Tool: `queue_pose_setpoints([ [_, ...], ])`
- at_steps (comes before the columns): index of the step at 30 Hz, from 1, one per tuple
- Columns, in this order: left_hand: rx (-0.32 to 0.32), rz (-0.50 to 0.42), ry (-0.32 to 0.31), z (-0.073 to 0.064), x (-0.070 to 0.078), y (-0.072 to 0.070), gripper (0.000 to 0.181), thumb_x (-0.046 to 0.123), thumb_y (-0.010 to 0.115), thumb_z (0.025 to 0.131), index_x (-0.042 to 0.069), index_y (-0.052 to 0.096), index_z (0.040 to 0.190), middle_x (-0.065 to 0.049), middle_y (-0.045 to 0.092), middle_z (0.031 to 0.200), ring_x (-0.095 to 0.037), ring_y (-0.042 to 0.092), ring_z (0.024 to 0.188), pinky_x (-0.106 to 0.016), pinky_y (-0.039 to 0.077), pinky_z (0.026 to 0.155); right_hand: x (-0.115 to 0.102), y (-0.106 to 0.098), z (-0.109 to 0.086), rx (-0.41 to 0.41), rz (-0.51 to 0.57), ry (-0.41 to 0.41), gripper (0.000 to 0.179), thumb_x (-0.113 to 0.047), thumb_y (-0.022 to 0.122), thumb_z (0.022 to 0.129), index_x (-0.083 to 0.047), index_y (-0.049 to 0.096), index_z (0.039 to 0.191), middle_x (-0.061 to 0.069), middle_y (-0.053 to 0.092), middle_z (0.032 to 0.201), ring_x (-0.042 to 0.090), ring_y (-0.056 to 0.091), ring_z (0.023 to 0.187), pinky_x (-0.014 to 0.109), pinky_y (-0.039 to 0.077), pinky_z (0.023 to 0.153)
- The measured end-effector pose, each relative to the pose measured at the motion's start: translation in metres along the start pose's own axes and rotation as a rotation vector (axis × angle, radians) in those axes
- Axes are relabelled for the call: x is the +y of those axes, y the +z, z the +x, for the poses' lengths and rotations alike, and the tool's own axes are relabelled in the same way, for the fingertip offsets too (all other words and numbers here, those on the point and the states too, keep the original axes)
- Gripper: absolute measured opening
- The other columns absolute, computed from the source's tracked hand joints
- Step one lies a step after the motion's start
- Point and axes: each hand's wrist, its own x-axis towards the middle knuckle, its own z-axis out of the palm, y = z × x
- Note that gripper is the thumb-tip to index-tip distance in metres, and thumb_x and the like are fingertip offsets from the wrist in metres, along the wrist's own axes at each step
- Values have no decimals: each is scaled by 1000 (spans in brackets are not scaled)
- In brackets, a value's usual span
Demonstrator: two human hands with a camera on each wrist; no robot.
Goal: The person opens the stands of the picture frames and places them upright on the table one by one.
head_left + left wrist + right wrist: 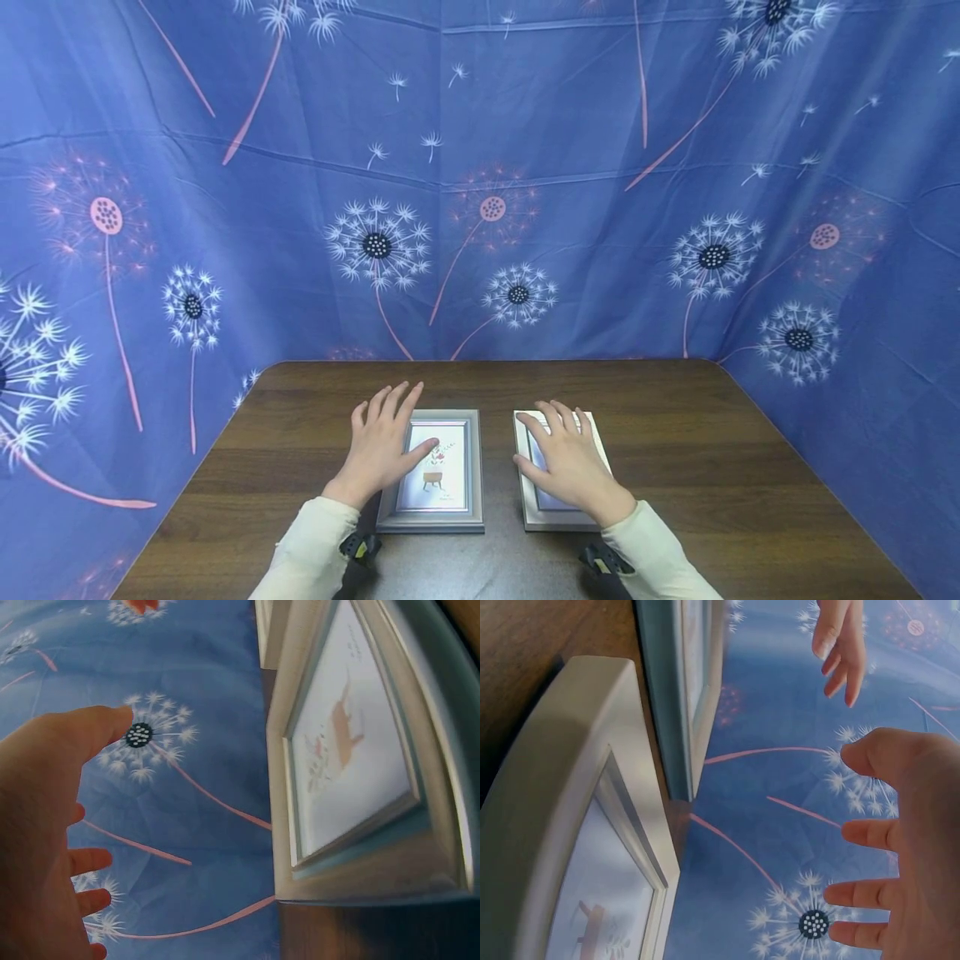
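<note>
As seen from the head, find gray frame [435, 462] lying face up on brown table [712, 483], with white frame [551, 500] just to its right and a strip of bare wood between. Note on gray frame: upright rectangular shape, stepped silvery molding, blue-gray outer sides. Make out inside it a white print [432, 479] of red flowers, thin stems and an orange-brown pot on short legs, with lettering below too small to read. Note on white frame: broad pale border, thin dark inner line; in the right wrist view, also a reddish-brown legged shape on its pale picture, cut off by the edge of view.

Record left hand [384, 450] over left part of gray frame, well opened, fingers spread, thumb stretched across toward the print, gripping nothing. Record right hand [570, 462] over white frame, likewise opened out, fingers apart, gripping nothing. See both apart from the moldings in the wrist views.

Log as obstructions: left hand across upper left corner of gray frame; right hand across much of white frame.

See around these cream sleeves [315, 533], dark wristbands [360, 547] and blue cloth [585, 208] with white and pink dandelions, behind table and along both sides.

Count: frames, two; hands, two; sleeves, two; wristbands, two; table, one.
</note>
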Motion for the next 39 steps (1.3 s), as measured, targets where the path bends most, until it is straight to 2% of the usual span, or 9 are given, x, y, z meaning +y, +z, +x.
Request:
queue_pose_setpoints([
  [6,-30,1,-15,4,-7,7,80,47,72,86,11,41,150,-16,44,146,-41,36,134,-65,24,101,-1,4,1,-23,-7,-35,53,-43,67,87,-14,59,131,19,53,132,42,47,122,63,35,94],
  [11,-87,2,-27,7,-13,13,78,46,71,87,9,42,149,-17,44,145,-41,35,134,-64,23,102,0,6,0,-27,-40,-63,52,-45,66,87,-16,60,129,17,56,128,38,50,119,60,38,91],
  [25,-219,16,4,18,-27,25,74,43,70,90,7,43,148,-20,45,144,-43,36,133,-65,23,102,-1,15,-5,16,-56,-145,47,-40,68,85,-15,62,124,13,58,120,34,52,110,56,40,85],
  [33,-248,46,35,24,-31,34,67,41,71,89,6,49,142,-20,48,140,-42,39,131,-65,26,100,-6,15,-5,-28,-32,-155,46,-39,69,86,-14,61,124,15,57,122,34,52,112,58,40,86],
  [39,-304,63,38,27,-38,41,62,41,70,91,7,51,140,-19,50,139,-41,38,132,-64,24,102,-10,17,-8,-51,-43,-176,45,-39,70,86,-16,61,123,12,57,121,32,51,112,55,41,84],
])
